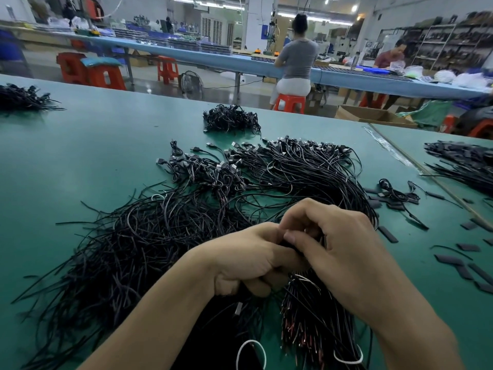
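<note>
Both hands together over the cable pile (165, 236) on the bench (80, 156): left hand (248, 260) and right hand (338, 247) pinch one black cable (289, 245) between them.

Stretched across most of the frame as a green table (93, 156). Carried a wide sprawl of black cables (133, 249) through the centre and lower left, a smaller tangled heap (231, 120) at upper centre, another bundle (21, 98) at the upper left edge. Held short flat black sleeves (388, 234) scattered at right, white ties (251, 341) at the bottom.
</note>
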`<state>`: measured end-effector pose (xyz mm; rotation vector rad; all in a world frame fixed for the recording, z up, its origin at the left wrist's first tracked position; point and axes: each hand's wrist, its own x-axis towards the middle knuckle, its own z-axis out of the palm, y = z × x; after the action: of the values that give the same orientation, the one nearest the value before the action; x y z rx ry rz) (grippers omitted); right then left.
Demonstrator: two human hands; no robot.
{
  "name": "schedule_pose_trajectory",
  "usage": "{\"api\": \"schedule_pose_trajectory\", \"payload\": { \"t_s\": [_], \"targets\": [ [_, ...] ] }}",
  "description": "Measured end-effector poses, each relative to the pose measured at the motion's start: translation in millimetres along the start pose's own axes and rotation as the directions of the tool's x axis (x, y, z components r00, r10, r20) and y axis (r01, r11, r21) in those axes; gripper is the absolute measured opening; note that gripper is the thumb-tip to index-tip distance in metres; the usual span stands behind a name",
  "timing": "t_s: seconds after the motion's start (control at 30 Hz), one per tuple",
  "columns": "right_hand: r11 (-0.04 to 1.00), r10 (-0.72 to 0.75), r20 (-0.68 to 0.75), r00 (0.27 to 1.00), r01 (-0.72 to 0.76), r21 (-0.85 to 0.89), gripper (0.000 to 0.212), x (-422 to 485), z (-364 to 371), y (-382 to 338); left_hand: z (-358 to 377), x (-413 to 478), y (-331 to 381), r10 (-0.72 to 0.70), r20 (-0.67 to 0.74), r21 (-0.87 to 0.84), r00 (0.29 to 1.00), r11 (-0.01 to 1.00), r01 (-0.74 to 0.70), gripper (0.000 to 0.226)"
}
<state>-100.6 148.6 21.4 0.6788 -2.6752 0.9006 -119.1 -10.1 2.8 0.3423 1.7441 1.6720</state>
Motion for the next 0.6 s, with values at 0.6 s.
{"api": "schedule_pose_trajectory", "payload": {
  "t_s": [0.6],
  "targets": [
    [0.999,0.021,-0.062,0.998,-0.024,-0.045,0.020,-1.5,4.6,-1.0,7.2,1.2,1.2,0.075,-0.147,0.106,0.986,0.993,-0.060,0.042]
  ]
}}
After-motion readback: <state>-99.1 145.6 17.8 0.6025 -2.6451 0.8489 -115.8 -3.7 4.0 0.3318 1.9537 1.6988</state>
